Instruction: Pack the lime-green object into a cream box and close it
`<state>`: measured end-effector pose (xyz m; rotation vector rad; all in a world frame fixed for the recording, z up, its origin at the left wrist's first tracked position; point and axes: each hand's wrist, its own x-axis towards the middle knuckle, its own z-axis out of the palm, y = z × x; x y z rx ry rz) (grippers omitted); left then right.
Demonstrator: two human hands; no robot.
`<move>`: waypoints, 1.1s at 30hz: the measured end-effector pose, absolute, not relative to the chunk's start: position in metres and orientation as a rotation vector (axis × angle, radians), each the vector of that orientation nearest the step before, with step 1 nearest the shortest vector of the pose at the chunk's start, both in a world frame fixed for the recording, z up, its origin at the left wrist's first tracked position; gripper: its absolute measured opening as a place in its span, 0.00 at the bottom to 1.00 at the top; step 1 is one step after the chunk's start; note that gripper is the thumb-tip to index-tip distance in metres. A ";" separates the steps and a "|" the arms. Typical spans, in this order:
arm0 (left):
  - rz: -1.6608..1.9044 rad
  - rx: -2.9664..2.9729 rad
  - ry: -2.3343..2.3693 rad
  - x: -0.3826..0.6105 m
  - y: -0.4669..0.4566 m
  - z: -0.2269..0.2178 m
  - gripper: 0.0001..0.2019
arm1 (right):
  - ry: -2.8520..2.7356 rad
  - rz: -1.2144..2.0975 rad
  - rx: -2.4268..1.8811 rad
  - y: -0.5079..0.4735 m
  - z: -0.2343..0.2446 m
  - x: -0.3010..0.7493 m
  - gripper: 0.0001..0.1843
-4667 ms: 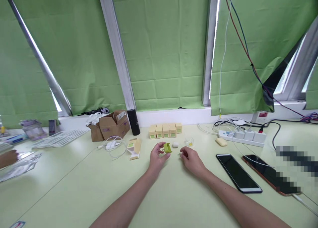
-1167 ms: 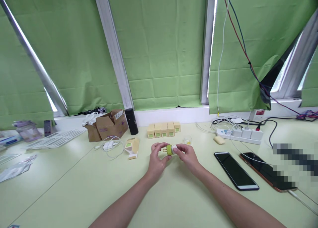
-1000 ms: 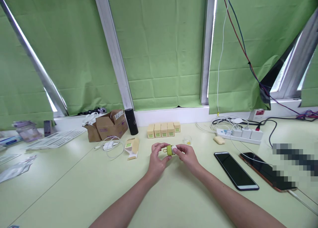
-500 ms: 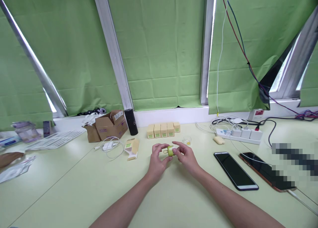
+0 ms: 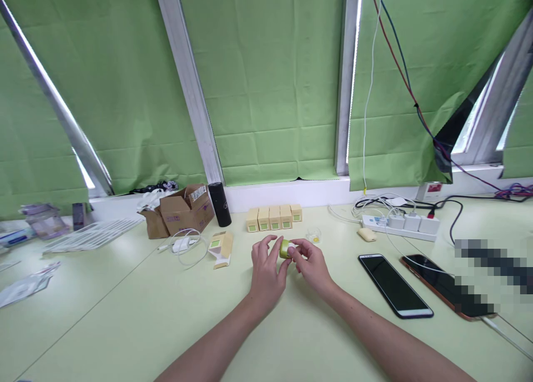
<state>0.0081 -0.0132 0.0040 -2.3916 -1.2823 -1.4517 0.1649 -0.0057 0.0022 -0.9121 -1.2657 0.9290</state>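
**Green case point(image 5: 285, 249) was pinched between left hand point(image 5: 266, 275) and right hand point(image 5: 313, 266)**

Both forearms reached in from the near edge of the view, and the hands met over the table point(image 5: 137, 326). The case sat between their fingertips. The left thumb and forefinger bore on one side of it, while the right thumb pressed the other, its fingers curled behind. Something pale showed by the right thumb, too small to make out. So small a thing probably called for fingertips rather than palms, and a hold from two sides likely kept it from turning. How hard either hand squeezed could not be told.

To the right lay a phone point(image 5: 395, 286), flat and face up, with an orange-edged phone point(image 5: 443, 285) beside it. The latter had a white lead point(image 5: 490, 326) at its near end, presumably for charging. Both were well apart from the hands, which left the fingers room.

Just beyond the hands stood a see-through cup point(image 5: 314, 236) with a yellow bit in it. Left of them lay a carton point(image 5: 221, 250), its near end unfolded. Farther back, small boxes point(image 5: 275, 219) stood in a row, perhaps lined up to save space.

A power strip point(image 5: 400, 228) lay near the wall at right, plugs in it, probably put there to suit the cables. A brown box point(image 5: 187, 211) and a black bottle point(image 5: 220, 204) stood at left. Behind everything hung green curtains point(image 5: 275, 82), likely to keep out daylight.
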 end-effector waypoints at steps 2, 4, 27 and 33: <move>-1.434 -2.375 -1.269 0.008 -0.013 0.003 0.25 | -1.250 0.926 -0.916 -0.007 0.003 0.163 0.29; -1.451 -2.387 -1.246 0.008 -0.012 0.001 0.26 | -1.241 0.928 -0.920 -0.009 0.003 0.163 0.28; -2.368 -2.834 -1.458 0.010 -0.007 0.006 0.25 | -1.889 -0.125 -0.888 -0.013 0.001 0.177 0.22; -2.413 -2.809 -1.442 0.014 -0.009 0.009 0.22 | -1.908 -0.170 -0.824 -0.010 0.000 0.177 0.22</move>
